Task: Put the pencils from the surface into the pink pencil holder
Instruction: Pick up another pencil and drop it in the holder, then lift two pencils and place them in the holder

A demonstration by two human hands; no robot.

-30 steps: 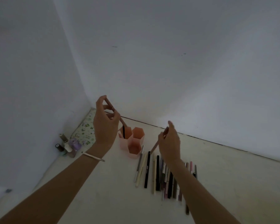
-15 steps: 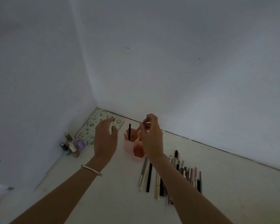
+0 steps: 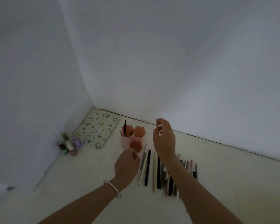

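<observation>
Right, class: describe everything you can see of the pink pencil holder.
The pink pencil holder is a cluster of three joined hexagonal tubes, apparently matte plastic, with orange-pink insides. It stands upright on the pale surface, right of the patterned mat and just beyond the row of pencils. The far-left tube holds a black pencil and a pale-tipped one; the others look empty. The left hand hovers at its near tube; whether it touches is unclear.

Head camera looks down toward a wall corner [image 3: 90,105].
</observation>
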